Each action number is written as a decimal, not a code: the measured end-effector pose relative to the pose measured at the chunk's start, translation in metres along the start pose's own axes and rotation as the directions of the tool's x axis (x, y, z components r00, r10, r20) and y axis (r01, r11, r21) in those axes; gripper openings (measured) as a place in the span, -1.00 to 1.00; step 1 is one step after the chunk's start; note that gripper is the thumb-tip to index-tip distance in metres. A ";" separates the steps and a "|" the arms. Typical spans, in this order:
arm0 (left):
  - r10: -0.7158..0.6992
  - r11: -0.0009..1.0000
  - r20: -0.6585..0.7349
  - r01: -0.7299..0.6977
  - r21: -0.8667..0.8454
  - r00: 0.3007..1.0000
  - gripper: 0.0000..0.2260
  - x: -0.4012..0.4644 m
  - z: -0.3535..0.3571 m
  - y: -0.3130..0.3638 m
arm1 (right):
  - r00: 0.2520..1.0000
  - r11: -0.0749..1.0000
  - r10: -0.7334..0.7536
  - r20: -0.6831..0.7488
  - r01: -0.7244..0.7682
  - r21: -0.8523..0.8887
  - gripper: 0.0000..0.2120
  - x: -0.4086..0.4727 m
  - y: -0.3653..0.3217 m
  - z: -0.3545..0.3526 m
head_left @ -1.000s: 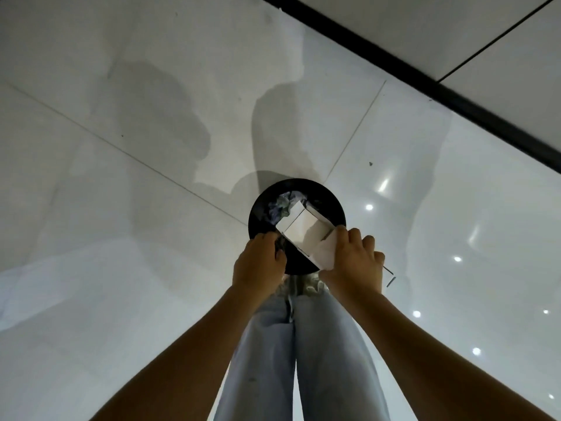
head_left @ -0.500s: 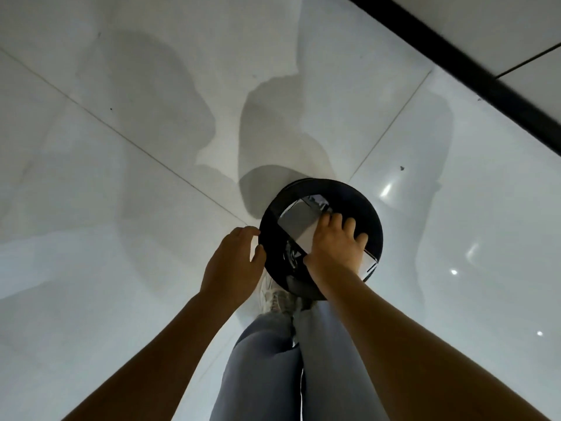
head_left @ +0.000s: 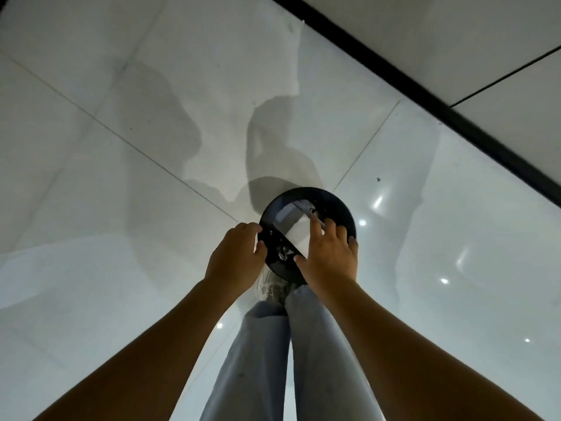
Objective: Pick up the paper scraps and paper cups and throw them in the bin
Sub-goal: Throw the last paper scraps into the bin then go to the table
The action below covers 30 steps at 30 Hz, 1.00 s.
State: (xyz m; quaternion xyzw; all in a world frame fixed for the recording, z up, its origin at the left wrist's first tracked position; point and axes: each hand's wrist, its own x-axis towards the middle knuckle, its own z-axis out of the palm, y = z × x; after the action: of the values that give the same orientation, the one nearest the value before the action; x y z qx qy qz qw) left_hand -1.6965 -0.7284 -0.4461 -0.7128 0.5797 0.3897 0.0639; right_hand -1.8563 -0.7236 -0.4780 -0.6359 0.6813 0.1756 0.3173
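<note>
We start at the bin [head_left: 306, 235], a round black one standing on the floor just ahead of our feet. A large white paper [head_left: 299, 235] lies across its mouth, tilted, part of it down inside and part level with the rim. Our right hand [head_left: 329, 256] is over the bin's near right side with fingers spread wide and fairly straight, pressing on the paper; it grips nothing. Our left hand [head_left: 235, 256] sits at the bin's left rim, fingers curled around the edge as if steadying it.

We judge that we are in the disposal step, pushing the paper down so it clears the rim. The next move seems to call for a firmer downward press while the left hand keeps the bin from tipping, then drawing both hands back. We see no cups from here.

Out from the bin, the floor [head_left: 127, 226] is glossy pale tile with thin grout lines, carrying our shadow beyond the bin and small ceiling-light reflections to its right. Farther right, a black strip [head_left: 425, 95] runs diagonally across the tiles.
</note>
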 end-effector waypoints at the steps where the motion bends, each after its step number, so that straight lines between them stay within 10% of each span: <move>1: 0.017 1.000 -0.008 -0.017 0.010 1.000 -0.68 -0.010 -0.009 0.009 | 1.000 1.000 -0.001 0.001 0.001 0.023 -0.25 -0.013 0.000 -0.013; 17: 0.454 0.806 0.158 -0.479 0.347 0.877 -0.76 -0.184 -0.148 0.144 | 0.970 0.953 0.215 -0.110 -0.184 0.241 -0.40 -0.278 0.010 -0.208; 30: 0.742 0.193 0.540 -0.899 0.394 0.397 -0.72 -0.356 -0.140 0.218 | 0.658 0.581 0.743 -0.125 -0.540 0.609 -0.43 -0.505 0.001 -0.162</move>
State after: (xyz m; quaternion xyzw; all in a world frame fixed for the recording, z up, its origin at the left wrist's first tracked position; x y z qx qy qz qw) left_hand -1.8284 -0.5977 -0.0466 -0.1665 0.9503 0.2177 0.1481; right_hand -1.8960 -0.4462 -0.0276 -0.2483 0.9337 -0.0336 0.2558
